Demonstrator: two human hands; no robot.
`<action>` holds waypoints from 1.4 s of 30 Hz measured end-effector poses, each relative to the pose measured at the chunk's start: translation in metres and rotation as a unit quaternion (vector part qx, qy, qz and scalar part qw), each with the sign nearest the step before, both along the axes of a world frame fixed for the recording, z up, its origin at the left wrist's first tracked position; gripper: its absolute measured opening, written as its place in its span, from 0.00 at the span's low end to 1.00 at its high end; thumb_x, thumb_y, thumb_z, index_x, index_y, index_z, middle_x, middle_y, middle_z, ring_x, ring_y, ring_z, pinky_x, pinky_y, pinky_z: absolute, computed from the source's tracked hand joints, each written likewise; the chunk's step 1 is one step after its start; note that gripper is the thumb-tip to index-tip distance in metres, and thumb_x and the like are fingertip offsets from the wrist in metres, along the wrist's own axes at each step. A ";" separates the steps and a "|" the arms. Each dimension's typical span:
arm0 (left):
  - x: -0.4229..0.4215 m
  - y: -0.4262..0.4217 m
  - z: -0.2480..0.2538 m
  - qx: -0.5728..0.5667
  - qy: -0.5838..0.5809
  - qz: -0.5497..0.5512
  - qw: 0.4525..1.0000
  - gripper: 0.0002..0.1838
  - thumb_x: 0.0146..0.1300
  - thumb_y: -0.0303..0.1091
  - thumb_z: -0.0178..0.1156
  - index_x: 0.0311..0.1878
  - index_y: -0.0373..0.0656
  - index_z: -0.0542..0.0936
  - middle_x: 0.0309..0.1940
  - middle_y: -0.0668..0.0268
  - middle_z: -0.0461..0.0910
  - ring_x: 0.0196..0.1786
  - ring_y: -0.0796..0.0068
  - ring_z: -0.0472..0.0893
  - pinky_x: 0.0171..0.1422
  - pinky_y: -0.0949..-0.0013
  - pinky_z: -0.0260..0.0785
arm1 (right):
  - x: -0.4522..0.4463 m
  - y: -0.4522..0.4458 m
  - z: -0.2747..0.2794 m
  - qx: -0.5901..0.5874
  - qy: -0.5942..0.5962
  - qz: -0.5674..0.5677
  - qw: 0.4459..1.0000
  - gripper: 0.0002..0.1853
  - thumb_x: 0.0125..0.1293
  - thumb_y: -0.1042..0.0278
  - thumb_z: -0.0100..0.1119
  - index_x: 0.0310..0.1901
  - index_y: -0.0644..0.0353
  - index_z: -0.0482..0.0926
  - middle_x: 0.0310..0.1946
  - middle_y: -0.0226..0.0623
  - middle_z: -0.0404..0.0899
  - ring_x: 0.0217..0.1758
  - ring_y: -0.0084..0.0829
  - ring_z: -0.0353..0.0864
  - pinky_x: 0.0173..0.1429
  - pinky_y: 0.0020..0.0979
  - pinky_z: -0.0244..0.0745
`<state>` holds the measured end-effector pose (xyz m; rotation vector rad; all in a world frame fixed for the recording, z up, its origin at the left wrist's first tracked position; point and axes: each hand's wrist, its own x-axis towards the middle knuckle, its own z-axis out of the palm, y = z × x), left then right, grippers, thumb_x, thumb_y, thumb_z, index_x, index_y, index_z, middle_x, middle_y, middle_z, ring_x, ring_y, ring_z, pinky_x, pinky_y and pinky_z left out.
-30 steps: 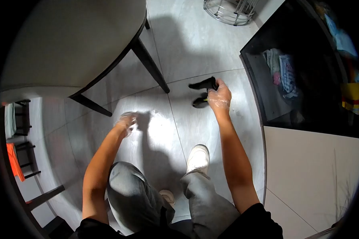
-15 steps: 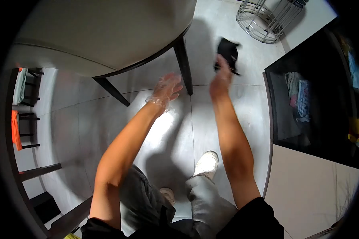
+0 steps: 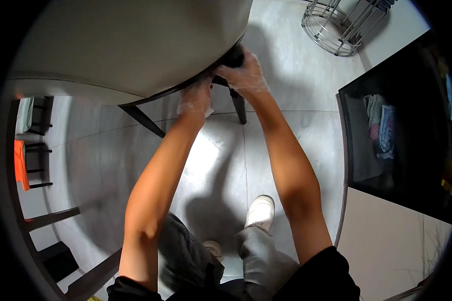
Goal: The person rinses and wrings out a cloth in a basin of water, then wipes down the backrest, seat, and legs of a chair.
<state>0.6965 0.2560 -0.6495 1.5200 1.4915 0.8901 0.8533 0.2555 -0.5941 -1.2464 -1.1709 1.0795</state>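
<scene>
My right hand (image 3: 248, 75), in a clear plastic glove, presses a black cloth (image 3: 233, 57) against the dark rim of a pale upholstered chair (image 3: 135, 45). Only part of the cloth shows between the hand and the rim. Just to the left, my left hand (image 3: 195, 98), also in a clear glove, is up against the lower edge of the chair; its fingertips are hidden there. Below the rim, a dark chair leg (image 3: 239, 106) slants down beside both hands, and a second leg (image 3: 143, 120) stands further left.
A wire basket (image 3: 331, 30) stands on the floor at the upper right. Along the right is a cabinet with a glossy black panel (image 3: 366, 165). Dark wooden furniture bars (image 3: 52, 219) edge the left side. My white shoe (image 3: 260, 211) is on the grey tiled floor (image 3: 296, 135).
My right hand has swung left with the black cloth, from over the floor to the chair's rim. My left hand has moved slightly up to the chair's lower edge.
</scene>
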 end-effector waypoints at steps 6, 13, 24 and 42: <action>0.021 0.029 -0.001 -0.099 -0.352 0.196 0.910 0.24 0.77 0.46 0.53 0.70 0.44 0.70 0.67 0.63 0.71 0.68 0.70 0.70 0.64 0.64 0.70 | -0.022 0.005 0.013 0.018 -0.123 -0.115 0.986 0.18 0.52 0.60 0.70 0.39 0.66 0.85 0.34 0.51 0.87 0.38 0.44 0.87 0.49 0.38 0.80; -0.006 0.007 -0.016 0.293 0.536 -0.042 0.790 0.17 0.69 0.31 0.57 0.58 0.35 0.77 0.52 0.50 0.80 0.52 0.56 0.79 0.57 0.58 0.73 | -0.026 0.016 -0.017 0.146 -0.135 -0.147 0.969 0.24 0.50 0.49 0.72 0.39 0.63 0.84 0.30 0.51 0.85 0.35 0.47 0.87 0.43 0.42 0.81; 0.018 -0.026 -0.092 0.088 -0.166 0.019 0.982 0.18 0.74 0.39 0.58 0.58 0.35 0.76 0.53 0.62 0.80 0.54 0.72 0.77 0.64 0.68 0.68 | -0.019 -0.004 -0.099 0.235 -0.155 -0.189 0.941 0.22 0.43 0.56 0.77 0.38 0.56 0.80 0.25 0.40 0.81 0.28 0.44 0.83 0.36 0.41 0.79; 0.035 -0.054 -0.142 -0.039 0.284 -0.066 0.956 0.15 0.68 0.34 0.55 0.56 0.44 0.80 0.44 0.49 0.85 0.50 0.43 0.82 0.56 0.50 0.73 | 0.002 -0.052 -0.218 -0.010 -0.259 -0.072 0.963 0.23 0.48 0.54 0.78 0.43 0.53 0.81 0.38 0.40 0.84 0.46 0.48 0.82 0.56 0.46 0.71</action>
